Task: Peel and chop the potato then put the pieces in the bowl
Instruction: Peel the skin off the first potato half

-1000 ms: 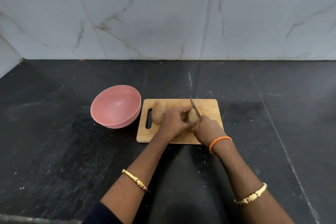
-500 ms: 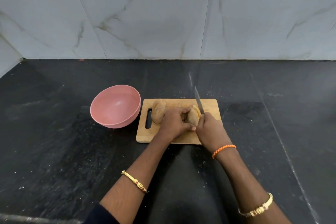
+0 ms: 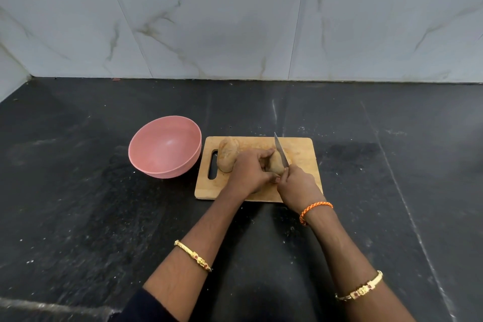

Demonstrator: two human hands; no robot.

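Near the centre of the frame, the left hand (image 3: 248, 171) curled round a potato (image 3: 276, 165) on the wooden cutting board (image 3: 300, 149), pinning it down. The right hand (image 3: 298, 185) was closed round the handle of a knife (image 3: 281, 150), whose blade lay against the potato's right side, tip pointing toward the top of the frame. A second, unpeeled potato (image 3: 228, 155) sat at the board's left end, just right of the handle slot. The empty pink bowl (image 3: 164, 148) stood on the dark worktop (image 3: 78, 191), just left of the board.

The risk, as I judged it, lay in the left thumb and fingers sitting close to the blade: a slip on the rounded skin could send the edge into them, or roll the potato free.

Compared with half a second before, the knife had dropped lower and tilted across the potato, and the right hand had drawn in nearer the left.
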